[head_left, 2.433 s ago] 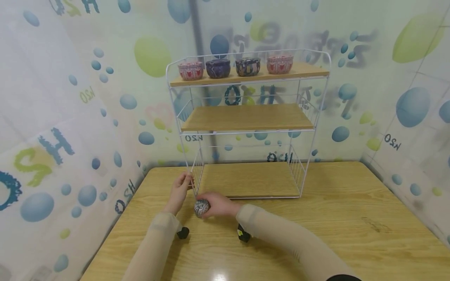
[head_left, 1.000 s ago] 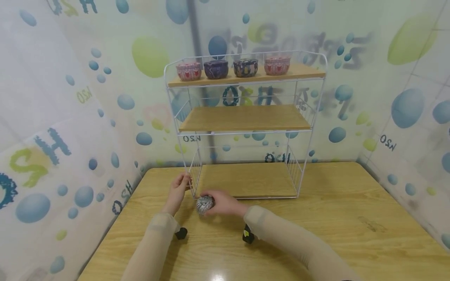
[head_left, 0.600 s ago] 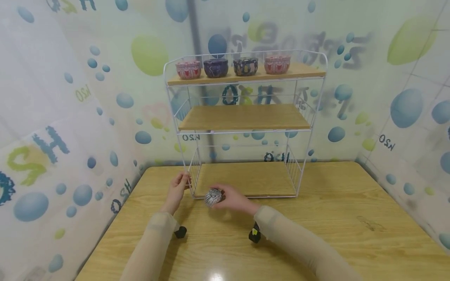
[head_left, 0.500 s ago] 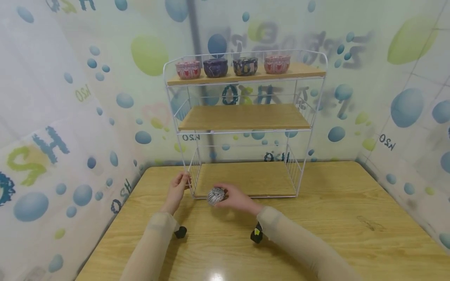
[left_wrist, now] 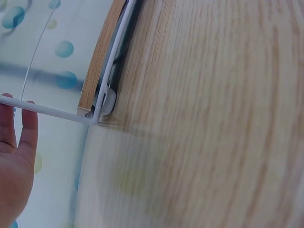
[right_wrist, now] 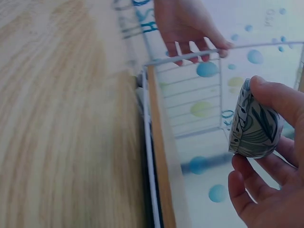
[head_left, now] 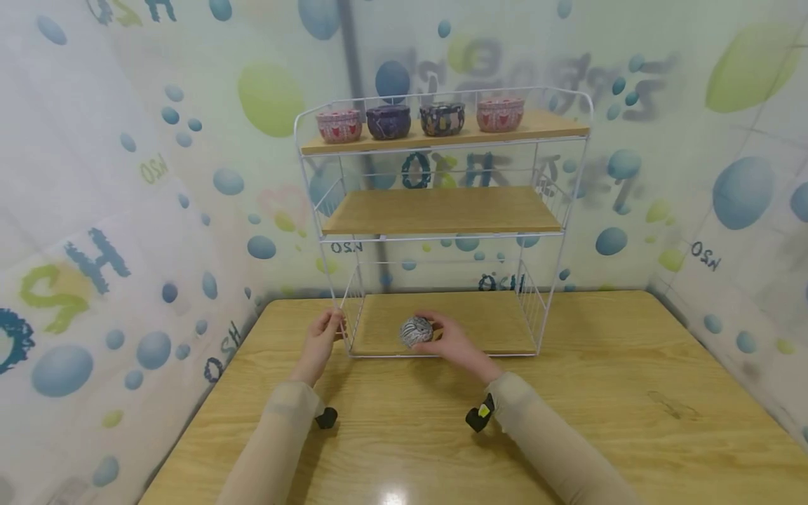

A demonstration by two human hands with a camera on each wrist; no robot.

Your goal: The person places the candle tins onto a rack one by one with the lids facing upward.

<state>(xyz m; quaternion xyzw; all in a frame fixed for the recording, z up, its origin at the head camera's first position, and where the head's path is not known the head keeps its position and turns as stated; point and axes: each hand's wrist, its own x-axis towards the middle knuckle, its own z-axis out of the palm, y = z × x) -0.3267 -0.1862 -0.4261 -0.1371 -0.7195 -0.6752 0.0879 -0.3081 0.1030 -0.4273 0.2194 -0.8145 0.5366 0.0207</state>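
Note:
My right hand [head_left: 453, 344] grips a small round patterned tin [head_left: 416, 332] with a grey, white and black leafy design, thumb on one side and fingers on the other. The tin overlaps the front part of the bottom shelf [head_left: 492, 322] in the head view. In the right wrist view the tin [right_wrist: 256, 126] appears from its side, held in front of the rack's opening. My left hand [head_left: 320, 344] holds the left front post of the white wire rack [head_left: 328, 270]; its fingers reach round the post [left_wrist: 52, 111] in the left wrist view.
Several patterned tins, pink [head_left: 339, 128], purple [head_left: 388, 123], dark [head_left: 442, 119] and another pink one [head_left: 500, 115], stand along the top shelf [head_left: 549, 126]. Below it is a wooden middle shelf [head_left: 442, 210]. The rack stands on a wooden table [head_left: 600, 393] before a patterned wall.
My right hand has carried the tin rightward and away from me, from beside the rack's left front corner to over the bottom shelf's front. My left hand stays at the post.

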